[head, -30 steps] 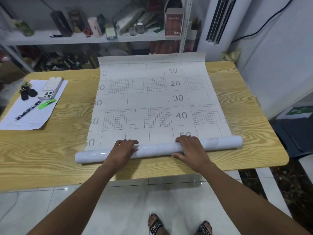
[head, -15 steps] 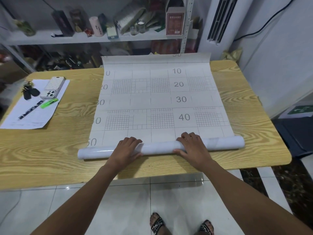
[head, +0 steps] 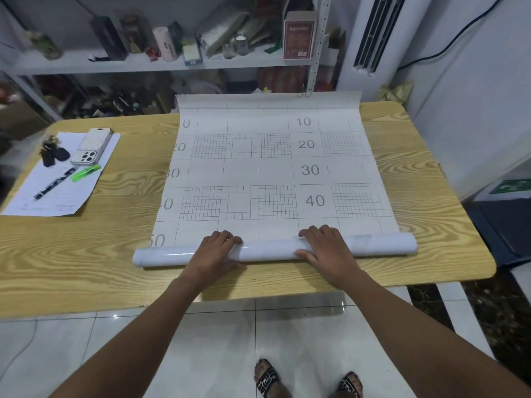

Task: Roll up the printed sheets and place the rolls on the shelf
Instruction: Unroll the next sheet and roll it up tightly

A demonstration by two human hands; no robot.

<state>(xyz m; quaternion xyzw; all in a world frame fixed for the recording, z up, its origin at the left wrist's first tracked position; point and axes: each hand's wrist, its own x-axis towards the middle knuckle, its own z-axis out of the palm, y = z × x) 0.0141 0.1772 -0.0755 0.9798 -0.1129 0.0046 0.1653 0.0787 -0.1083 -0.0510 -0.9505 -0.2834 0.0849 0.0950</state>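
A large white printed sheet (head: 273, 170) with grids and numbers 10 to 50 lies flat across the wooden table (head: 86, 254), its far end hanging over the back edge. Its near end is wound into a glossy white roll (head: 267, 249) lying crosswise near the table's front. My left hand (head: 214, 251) grips the roll left of centre, fingers curled over its top. My right hand (head: 326, 248) grips it right of centre, fingers over the top and thumb against the near side. The white shelf (head: 143, 64) stands behind the table.
At the table's left lie a paper form (head: 61, 182), a phone (head: 92, 145), keys (head: 54, 153), a pen (head: 53, 183) and a green highlighter (head: 85, 172). The shelf is crowded with boxes, jars and bottles. A white air conditioner (head: 370, 38) stands at back right.
The roll has advanced slightly up the sheet, covering the right-hand 50 mark. Both hands stayed on it, shifting forward with it.
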